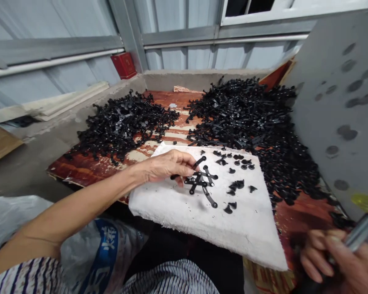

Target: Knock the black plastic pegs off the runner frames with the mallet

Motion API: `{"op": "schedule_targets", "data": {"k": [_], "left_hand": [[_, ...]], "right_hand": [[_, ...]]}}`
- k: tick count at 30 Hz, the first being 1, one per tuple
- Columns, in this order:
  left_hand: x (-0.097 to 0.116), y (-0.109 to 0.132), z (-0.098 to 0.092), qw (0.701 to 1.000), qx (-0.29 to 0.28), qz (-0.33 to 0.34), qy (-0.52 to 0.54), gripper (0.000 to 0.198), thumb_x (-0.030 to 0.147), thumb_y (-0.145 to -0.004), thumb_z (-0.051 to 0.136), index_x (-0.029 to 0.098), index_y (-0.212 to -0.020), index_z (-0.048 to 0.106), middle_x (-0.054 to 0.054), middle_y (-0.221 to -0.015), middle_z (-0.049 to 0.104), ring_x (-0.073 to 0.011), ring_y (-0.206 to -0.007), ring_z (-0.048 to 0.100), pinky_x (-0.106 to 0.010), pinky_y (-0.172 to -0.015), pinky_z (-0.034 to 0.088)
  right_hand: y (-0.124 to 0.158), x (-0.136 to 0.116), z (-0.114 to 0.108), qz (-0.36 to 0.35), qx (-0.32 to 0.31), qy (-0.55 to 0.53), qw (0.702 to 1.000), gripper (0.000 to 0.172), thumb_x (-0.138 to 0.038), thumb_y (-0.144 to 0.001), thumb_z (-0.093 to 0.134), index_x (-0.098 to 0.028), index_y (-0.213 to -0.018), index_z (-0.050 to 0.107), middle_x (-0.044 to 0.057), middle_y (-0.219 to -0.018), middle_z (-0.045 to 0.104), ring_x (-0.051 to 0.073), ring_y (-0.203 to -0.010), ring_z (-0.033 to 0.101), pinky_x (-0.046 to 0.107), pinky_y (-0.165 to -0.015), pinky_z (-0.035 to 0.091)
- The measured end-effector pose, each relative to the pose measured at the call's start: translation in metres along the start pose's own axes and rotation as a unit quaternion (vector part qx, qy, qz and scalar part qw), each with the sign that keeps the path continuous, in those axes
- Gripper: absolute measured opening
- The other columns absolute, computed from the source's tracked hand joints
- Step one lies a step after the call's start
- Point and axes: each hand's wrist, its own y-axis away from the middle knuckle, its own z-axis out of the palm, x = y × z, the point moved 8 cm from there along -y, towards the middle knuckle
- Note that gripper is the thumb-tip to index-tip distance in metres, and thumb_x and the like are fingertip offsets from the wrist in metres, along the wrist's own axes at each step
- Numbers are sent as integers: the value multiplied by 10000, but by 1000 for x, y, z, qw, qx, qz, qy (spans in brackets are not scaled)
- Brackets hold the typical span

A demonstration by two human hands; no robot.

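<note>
My left hand (171,167) reaches over a white foam slab (171,208) and pinches a cluster of black jointed strips (202,179) between thumb and fingers. The strips cross one another and have round ends. Loose small black round-headed pieces (239,184) lie on the slab just right of the cluster. At the lower right edge, my right hand (334,253) is closed round a tool with a shiny metal shaft (362,232) and a yellow end. The tool is blurred and partly out of view, so its kind is unclear.
Behind the slab, a left heap of black parts (119,122) and a larger right heap of black parts (242,110) cover much of the worn reddish board (88,165). A grey panel (334,122) stands at the right. A plastic bag (79,257) lies below my left arm.
</note>
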Motion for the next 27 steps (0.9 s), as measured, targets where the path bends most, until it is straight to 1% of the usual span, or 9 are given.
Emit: {"op": "schedule_targets", "data": {"k": [3,6,8,10,12,16,20,24,27], "left_hand": [[4,1,29,998,-29,13,56,258,288,-687,743,129,-862,642,16,-769,578,-76,-612,509,-200,-496,441],[3,0,64,992,-75,14,98,245,286,-686,746,131,-843,638,25,-734,567,-58,-573,472,-171,-460,385],[0,0,83,988,-102,3,117,250,283,-675,746,130,-838,634,27,-703,562,-54,-559,453,-161,-450,358],[-5,1,95,984,-117,-14,130,258,280,-661,749,129,-830,626,27,-676,556,-53,-544,439,-156,-437,336],[-10,5,99,981,-119,-32,148,263,276,-656,756,128,-823,618,32,-651,542,-48,-521,425,-151,-417,309],[-16,14,94,970,-105,-51,215,271,283,-661,773,127,-787,592,24,-699,546,-18,-469,415,-138,-364,229],[-22,22,97,953,-126,-70,268,293,290,-675,789,139,-771,557,34,-665,542,-2,-409,403,-122,-334,167],[-24,27,99,940,-133,-60,308,314,301,-688,803,139,-781,551,41,-634,543,9,-369,368,-119,-327,175],[-24,30,98,940,-137,-40,309,332,326,-701,808,140,-784,547,38,-627,554,8,-358,366,-125,-328,196]], "right_hand": [[27,2,24,23,-55,31,998,394,-453,-586,848,-225,-716,554,50,-863,672,56,-382,413,205,-277,355],[51,9,52,40,-112,38,992,397,-524,-703,780,-228,-831,549,74,-985,696,55,-423,455,186,-312,373],[62,15,73,63,-168,41,983,439,-548,-686,791,-217,-798,526,2,-695,640,60,-395,437,162,-305,338],[68,19,89,82,-208,27,974,457,-536,-691,797,-214,-744,478,-73,-499,488,50,-360,391,141,-304,316],[69,18,97,84,-211,-18,974,470,-487,-699,810,-218,-718,426,-109,-470,415,32,-343,351,128,-301,311],[73,17,104,109,-182,-91,973,518,-396,-625,875,-222,-722,397,-135,-493,387,13,-337,323,117,-290,320],[82,24,118,164,-214,-124,955,523,-384,-620,877,-233,-742,391,-142,-492,376,6,-335,276,105,-276,306],[88,25,129,176,-255,-141,940,492,-362,-646,862,-239,-756,398,-147,-480,341,4,-338,235,98,-278,301],[90,24,133,173,-258,-153,938,469,-356,-662,849,-241,-777,409,-148,-484,346,1,-342,217,88,-279,287]]}}
